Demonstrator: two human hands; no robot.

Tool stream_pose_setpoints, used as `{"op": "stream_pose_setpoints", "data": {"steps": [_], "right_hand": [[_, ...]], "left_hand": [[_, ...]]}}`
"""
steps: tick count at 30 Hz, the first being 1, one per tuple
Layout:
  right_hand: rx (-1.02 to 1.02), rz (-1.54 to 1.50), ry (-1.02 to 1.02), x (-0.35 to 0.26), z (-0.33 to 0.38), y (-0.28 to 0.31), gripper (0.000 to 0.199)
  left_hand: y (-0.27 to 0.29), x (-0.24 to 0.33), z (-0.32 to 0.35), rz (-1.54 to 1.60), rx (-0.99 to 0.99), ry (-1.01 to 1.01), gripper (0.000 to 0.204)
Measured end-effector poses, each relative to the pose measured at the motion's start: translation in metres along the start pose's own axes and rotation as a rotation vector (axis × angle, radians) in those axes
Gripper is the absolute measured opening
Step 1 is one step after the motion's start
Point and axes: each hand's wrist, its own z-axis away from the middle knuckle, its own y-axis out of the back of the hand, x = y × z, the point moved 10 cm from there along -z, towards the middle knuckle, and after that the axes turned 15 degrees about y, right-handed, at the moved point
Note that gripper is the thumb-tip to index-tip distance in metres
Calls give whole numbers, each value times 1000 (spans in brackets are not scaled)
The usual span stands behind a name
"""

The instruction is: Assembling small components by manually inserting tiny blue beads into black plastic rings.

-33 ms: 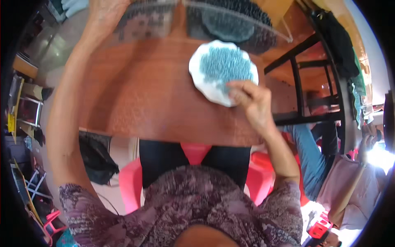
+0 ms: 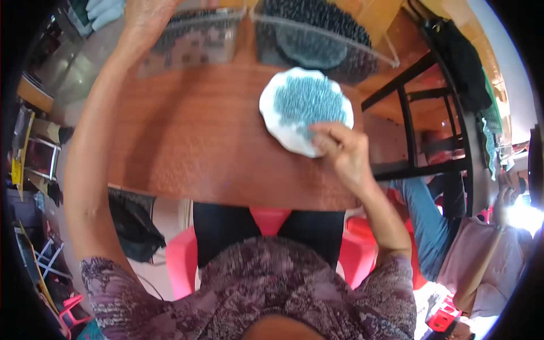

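Observation:
A white plate with a wavy rim (image 2: 271, 113) stands on the brown wooden table, bearing a heap of small blue-grey pieces (image 2: 309, 99) too fine to name. Over the plate's near right side is my right hand (image 2: 347, 150), its thumb and forefinger pinched together at the near edge of the heap. Whatever lies between those fingertips is too small to make out. My left arm reaches far across the table, and my left hand (image 2: 148, 14) is at the top edge of the picture beside a clear container. Its fingers are cut off from view.
Behind the plate, a clear-walled container (image 2: 362, 68) holds many dark pieces; another clear container (image 2: 198, 48) stands left of it. A black frame (image 2: 413, 124) rises at the right. Beyond it sits another person (image 2: 481, 255). A black bag (image 2: 133, 221) hangs below the table's left side.
The table, plate and containers appear slightly lower in the picture. My right hand keeps its pinch at the heap's near edge, and the left arm stays stretched out.

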Motion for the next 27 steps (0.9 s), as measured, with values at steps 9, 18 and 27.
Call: {"op": "stream_pose_setpoints", "data": {"steps": [9, 18, 27], "right_hand": [[-60, 143, 109, -16, -12, 16, 17], [185, 108, 190, -40, -59, 76, 13], [26, 73, -168, 72, -198, 116, 17]], "left_hand": [[-19, -6, -12, -765, 369, -355, 31], [-111, -6, 157, 114, -292, 88, 31], [-113, 41, 148, 0, -173, -235, 18]]}}
